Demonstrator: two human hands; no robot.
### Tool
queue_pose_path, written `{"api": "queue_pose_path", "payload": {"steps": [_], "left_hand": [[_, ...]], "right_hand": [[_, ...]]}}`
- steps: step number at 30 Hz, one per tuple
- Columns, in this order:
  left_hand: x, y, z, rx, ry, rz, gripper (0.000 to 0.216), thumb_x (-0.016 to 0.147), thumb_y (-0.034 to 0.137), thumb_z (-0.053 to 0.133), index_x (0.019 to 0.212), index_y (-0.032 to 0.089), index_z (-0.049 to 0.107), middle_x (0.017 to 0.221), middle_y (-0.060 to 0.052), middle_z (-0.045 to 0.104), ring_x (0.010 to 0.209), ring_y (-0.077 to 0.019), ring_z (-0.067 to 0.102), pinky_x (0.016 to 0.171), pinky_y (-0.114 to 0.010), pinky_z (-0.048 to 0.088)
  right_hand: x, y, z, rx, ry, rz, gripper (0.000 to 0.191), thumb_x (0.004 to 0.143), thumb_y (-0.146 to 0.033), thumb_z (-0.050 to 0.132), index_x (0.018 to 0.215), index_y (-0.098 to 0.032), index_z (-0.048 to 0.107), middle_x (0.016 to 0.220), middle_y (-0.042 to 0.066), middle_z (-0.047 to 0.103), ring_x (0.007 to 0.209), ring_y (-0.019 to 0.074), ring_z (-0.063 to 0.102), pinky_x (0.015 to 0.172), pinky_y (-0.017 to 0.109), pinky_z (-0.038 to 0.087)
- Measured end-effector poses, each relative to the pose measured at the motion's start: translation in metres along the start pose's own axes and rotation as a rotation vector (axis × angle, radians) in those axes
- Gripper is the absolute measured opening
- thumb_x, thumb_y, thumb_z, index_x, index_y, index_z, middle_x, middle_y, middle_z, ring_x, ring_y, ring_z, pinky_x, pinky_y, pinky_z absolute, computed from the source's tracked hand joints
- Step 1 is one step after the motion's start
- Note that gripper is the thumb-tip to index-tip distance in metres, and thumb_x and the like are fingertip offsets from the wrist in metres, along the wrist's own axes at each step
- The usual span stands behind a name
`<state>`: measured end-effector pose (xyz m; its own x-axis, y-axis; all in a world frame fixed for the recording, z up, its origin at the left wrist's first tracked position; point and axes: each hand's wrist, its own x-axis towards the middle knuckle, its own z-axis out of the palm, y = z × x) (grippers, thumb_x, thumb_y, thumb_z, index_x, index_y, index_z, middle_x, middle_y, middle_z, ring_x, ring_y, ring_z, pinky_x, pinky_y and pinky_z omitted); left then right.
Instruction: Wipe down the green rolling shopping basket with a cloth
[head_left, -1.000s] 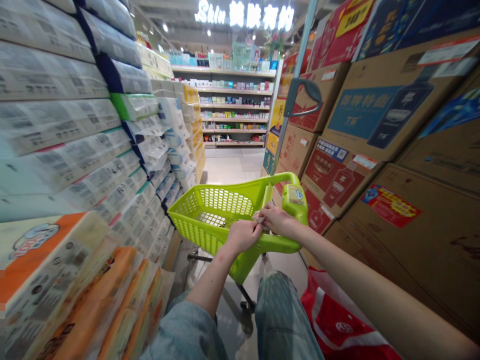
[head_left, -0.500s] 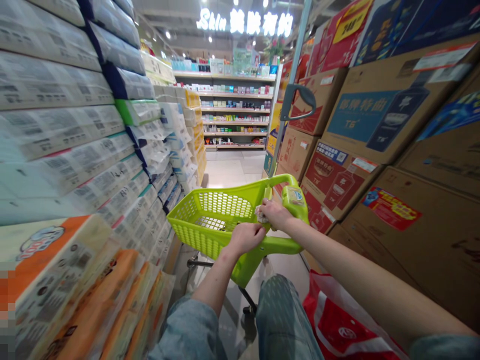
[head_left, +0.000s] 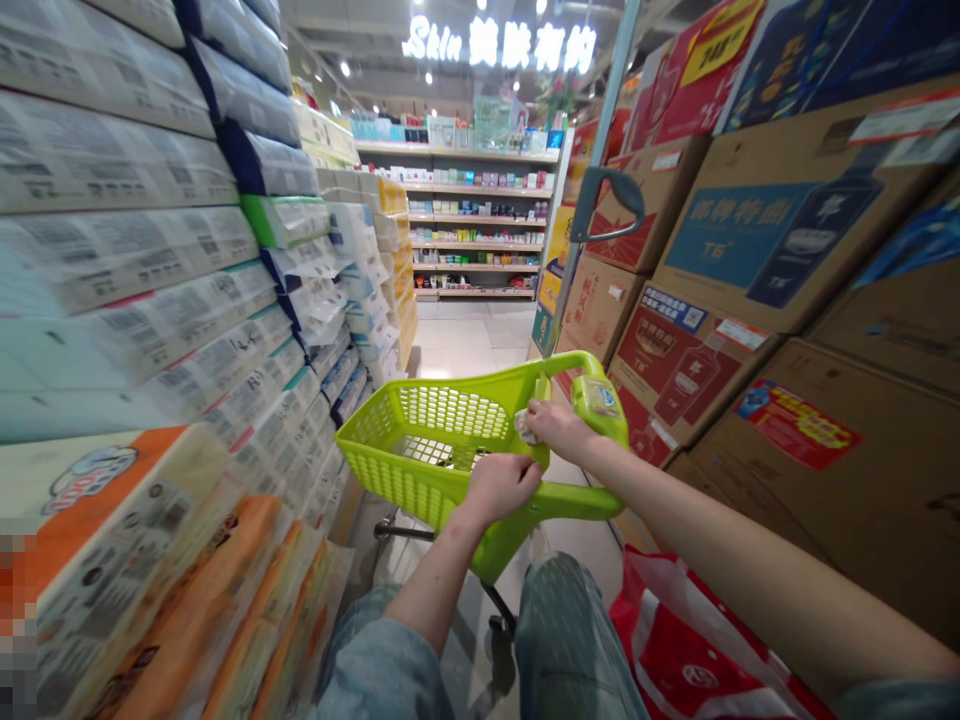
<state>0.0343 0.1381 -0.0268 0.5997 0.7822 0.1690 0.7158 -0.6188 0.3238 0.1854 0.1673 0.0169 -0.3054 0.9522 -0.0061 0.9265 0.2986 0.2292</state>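
A lime-green plastic shopping cart (head_left: 420, 440) stands in a narrow aisle in front of my knees. My left hand (head_left: 501, 484) is closed over the cart's near rim. My right hand (head_left: 549, 426) reaches a little further and is closed on a small pale crumpled thing (head_left: 523, 427) at the rim, beside the cart's upright green post (head_left: 600, 400). I cannot make out what that thing is. The basket looks empty through its mesh.
Stacked tissue packs (head_left: 150, 330) wall the left side. Cardboard cartons (head_left: 750, 260) rise on the right, with a grey pull handle (head_left: 611, 205) in front of them. A red plastic bag (head_left: 682, 650) hangs by my right leg. Shelves (head_left: 472, 220) close the aisle's far end.
My hands have parted: the right one moved forward along the rim with the pale thing, while the left stayed on the near rim. The view shifted slightly.
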Motion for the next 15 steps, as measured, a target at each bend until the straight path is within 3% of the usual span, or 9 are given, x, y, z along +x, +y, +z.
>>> {"api": "queue_pose_path", "payload": {"steps": [7,15], "left_hand": [[-0.007,0.007,0.005,-0.017,0.016,0.004,0.047,0.09,0.039,0.028,0.078,0.021,0.07,0.077,-0.005,0.069,0.072,-0.0183,0.062,0.064,-0.026,0.038],[-0.014,0.009,0.001,-0.045,0.002,0.002,0.046,0.089,0.039,0.029,0.076,0.021,0.069,0.076,-0.005,0.069,0.071,-0.0177,0.062,0.063,-0.026,0.037]], "right_hand": [[0.028,0.011,-0.002,0.069,-0.035,0.159,0.023,0.085,-0.011,0.046,0.097,-0.009,0.065,0.108,0.017,0.058,0.098,0.0217,0.057,0.081,0.029,0.044],[0.058,0.03,0.001,0.152,-0.025,0.334,0.028,0.085,-0.014,0.045,0.104,-0.005,0.063,0.105,0.022,0.06,0.091,0.0244,0.062,0.073,0.03,0.047]]}}
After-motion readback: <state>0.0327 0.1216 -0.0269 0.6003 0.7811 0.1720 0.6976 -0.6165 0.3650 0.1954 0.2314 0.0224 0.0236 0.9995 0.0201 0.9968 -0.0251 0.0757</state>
